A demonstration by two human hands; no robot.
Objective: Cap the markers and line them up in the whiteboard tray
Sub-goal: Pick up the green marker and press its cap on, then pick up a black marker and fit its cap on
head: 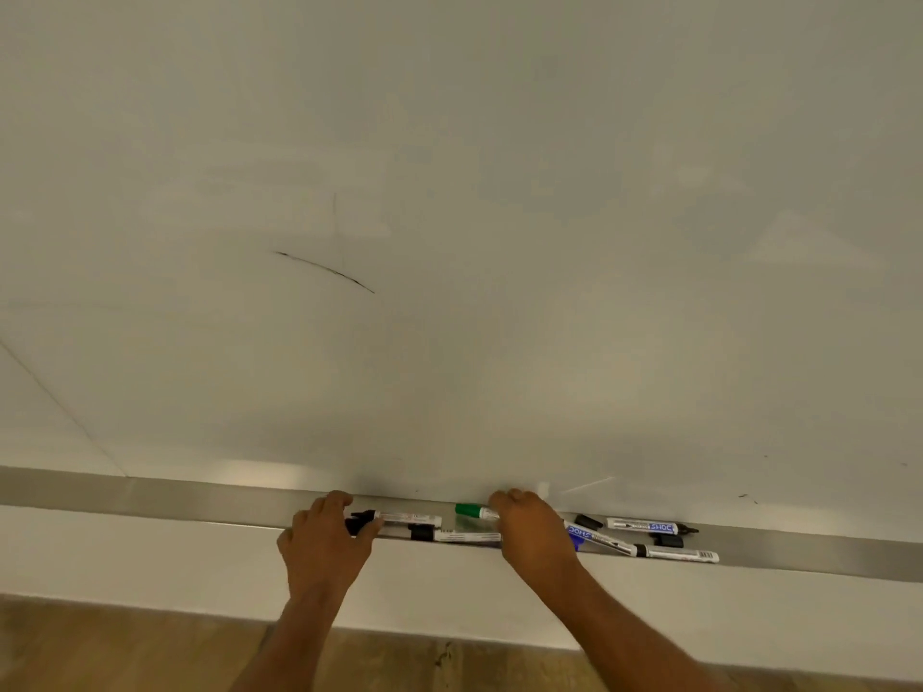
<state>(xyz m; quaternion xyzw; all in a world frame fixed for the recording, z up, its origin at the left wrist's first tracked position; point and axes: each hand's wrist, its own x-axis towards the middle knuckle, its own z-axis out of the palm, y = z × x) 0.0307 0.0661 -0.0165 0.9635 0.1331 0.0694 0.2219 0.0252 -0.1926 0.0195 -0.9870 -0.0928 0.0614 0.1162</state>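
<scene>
A metal whiteboard tray (175, 501) runs across the lower part of the head view. My left hand (324, 541) pinches the black-capped end of a white marker (407, 518) lying in the tray. My right hand (534, 531) grips a green-capped marker (469, 510) at its barrel. In front of these lies another black-capped marker (459, 535). Right of my right hand lie a blue marker (599, 537), a marker with a bare black tip (649, 525), a white marker (679, 553) and two loose black caps (588, 521) (669, 540).
The whiteboard (449, 192) fills the view above the tray, with a short black stroke (324, 272) on it. Below the tray is a white wall band (150, 556), then wooden floor (125, 651). The tray's left stretch holds nothing.
</scene>
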